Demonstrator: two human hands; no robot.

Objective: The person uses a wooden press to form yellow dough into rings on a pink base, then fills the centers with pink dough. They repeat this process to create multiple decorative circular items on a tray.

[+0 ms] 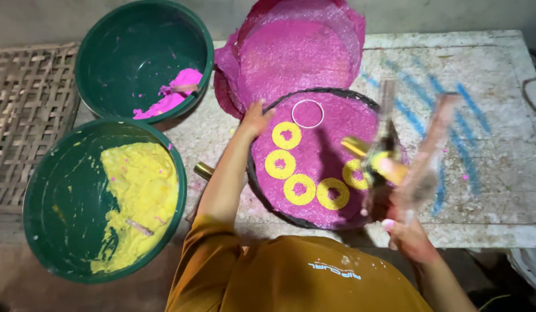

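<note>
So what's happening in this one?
A person leans over a round tray spread with pink paste, where five yellow rings lie beside a bare ring mould. The left hand rests on the tray's edge. The right hand holds a blurred tong-like tool smeared yellow over the tray.

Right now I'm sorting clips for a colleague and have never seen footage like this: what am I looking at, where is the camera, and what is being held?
There is no machine here. A camera worn on a person's head looks down at their own two bare hands.

On the worn table lies a round tray covered in pink paste, with yellow rings laid on it and an empty ring mould. The left hand rests on the tray's edge. The right hand holds a blurred, tong-like tool smeared with yellow.

At the left stand two green tubs, one of yellow paste, one of pink paste. Pink discs are stacked behind.
</note>
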